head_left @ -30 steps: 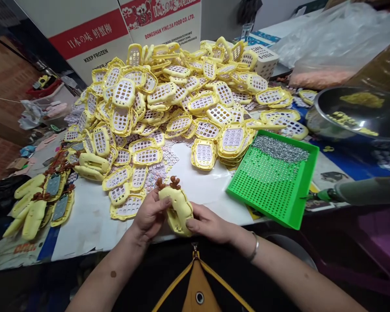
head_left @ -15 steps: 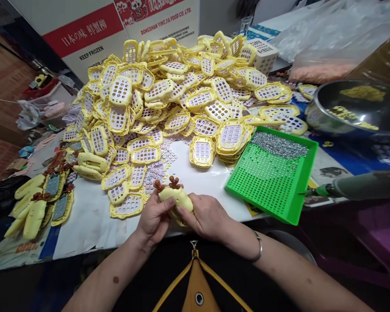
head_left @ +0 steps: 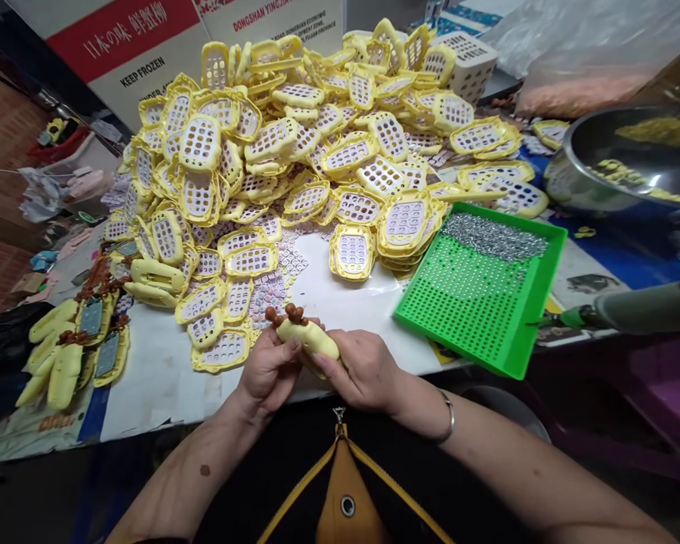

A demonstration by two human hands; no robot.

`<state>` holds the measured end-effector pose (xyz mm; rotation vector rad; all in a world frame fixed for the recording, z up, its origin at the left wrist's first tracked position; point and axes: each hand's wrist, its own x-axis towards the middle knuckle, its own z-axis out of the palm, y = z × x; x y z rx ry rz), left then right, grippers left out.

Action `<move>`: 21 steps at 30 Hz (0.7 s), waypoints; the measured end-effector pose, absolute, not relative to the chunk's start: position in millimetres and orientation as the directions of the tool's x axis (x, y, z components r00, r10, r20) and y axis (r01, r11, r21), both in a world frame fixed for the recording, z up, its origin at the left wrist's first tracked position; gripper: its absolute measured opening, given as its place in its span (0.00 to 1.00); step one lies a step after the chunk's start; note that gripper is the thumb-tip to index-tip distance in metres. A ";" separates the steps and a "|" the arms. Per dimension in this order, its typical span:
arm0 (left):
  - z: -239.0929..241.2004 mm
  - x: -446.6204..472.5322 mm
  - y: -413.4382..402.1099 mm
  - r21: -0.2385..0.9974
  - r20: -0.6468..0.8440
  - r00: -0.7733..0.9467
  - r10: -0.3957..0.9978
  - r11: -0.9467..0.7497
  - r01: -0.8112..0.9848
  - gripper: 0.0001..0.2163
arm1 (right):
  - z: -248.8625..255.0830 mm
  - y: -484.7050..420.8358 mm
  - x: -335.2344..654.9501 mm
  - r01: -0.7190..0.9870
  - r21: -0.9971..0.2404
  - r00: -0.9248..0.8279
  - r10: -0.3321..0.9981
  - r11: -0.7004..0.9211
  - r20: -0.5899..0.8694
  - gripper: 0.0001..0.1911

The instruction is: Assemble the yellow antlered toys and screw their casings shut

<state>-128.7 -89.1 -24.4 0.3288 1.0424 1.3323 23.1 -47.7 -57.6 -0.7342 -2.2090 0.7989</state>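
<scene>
Close to my body at the table's front edge, both hands grip one pale yellow plastic toy phone shell (head_left: 311, 340) with brown antler-like pieces at its far end. My left hand (head_left: 269, 369) is closed round its left side, thumb on top by the antlers. On its right end my right hand (head_left: 366, 370) is closed, thumb pressed on the upper face. The underside of the shell is hidden by my fingers. Just beyond my hands lie small printed key pieces (head_left: 269, 298) and yellow shell halves with white keypads (head_left: 221, 350).
A large heap of yellow keypad shells (head_left: 272, 143) fills the back. At right stand a green perforated tray (head_left: 459, 317) of small screws, an electric screwdriver (head_left: 629, 306) and a metal bowl (head_left: 586, 181). Antlered shells (head_left: 65, 374) lie at left.
The shell has tipped slightly in my hands, its right end lower and its antlers shifted left. Both hands keep their hold. The camera view has shifted a little.
</scene>
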 end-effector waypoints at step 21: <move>-14.1 -111.7 -94.1 0.983 -0.001 -0.248 0.969 0.046 0.177 0.11 | -72.2 -51.6 26.9 0.004 -0.944 -0.424 0.856 0.329 0.297 0.11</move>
